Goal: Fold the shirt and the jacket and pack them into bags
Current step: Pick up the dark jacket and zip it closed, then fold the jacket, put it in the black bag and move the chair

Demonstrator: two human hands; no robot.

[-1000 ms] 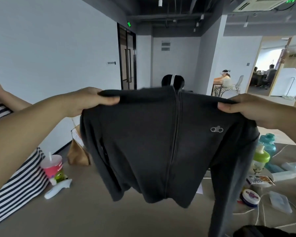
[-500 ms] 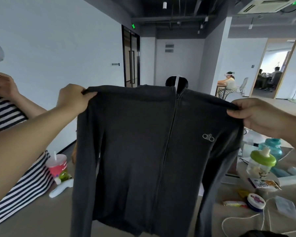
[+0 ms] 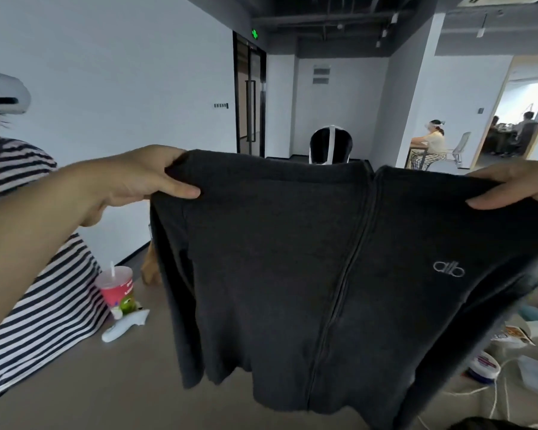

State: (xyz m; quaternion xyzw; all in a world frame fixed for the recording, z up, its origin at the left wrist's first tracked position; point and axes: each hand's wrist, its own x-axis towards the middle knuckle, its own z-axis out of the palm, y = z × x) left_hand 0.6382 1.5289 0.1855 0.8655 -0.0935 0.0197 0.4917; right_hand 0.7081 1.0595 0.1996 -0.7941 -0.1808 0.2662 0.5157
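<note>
Presently the jacket point(image 3: 292, 274) is held aloft over the bench point(image 3: 75, 395), zip side toward the camera, its long axis hanging straight down from the shoulder line. Each shoulder is pinched in a closed grip, thumb in front: one by the left hand point(image 3: 137, 178), the other by the right hand point(image 3: 516, 187), roughly level. The hem lies below both grips, so it would likely meet the bench first.
</note>
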